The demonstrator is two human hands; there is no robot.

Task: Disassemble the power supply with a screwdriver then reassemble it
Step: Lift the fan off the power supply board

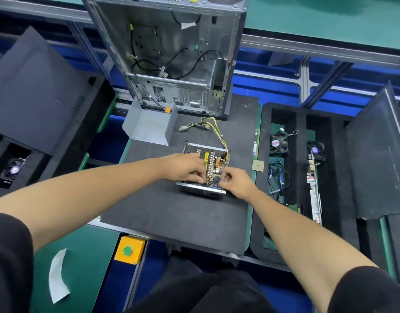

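We note the open silver metal power supply box [205,168], lid off, sitting on the dark grey foam mat [171,211] near the mat's right edge, on the counter. Its circuit board with yellow and copper-coloured parts faces up. A bundle of yellow, black and blue wires [213,128] runs from its far right corner toward the far edge of the mat and ends in white plugs.

Left hand [185,167]: it reaches into the box from the left, fingers bent down onto the board at the near side. We cannot tell whether this grip holds anything.

Right hand [236,181]: at the near right corner of the box, fingers curled in a narrow pinch among the blue and black wires there. Whether it actually has hold of a wire, we cannot tell.

The bent grey sheet-metal cover [149,125] lies at the far left corner of the mat. The bare silver computer case [171,53] stands upright at the far edge, side open. To the right, a black foam tray [296,123] holds two small black fans and a green board. A yellow box with a green button [129,249] sits at the near edge.
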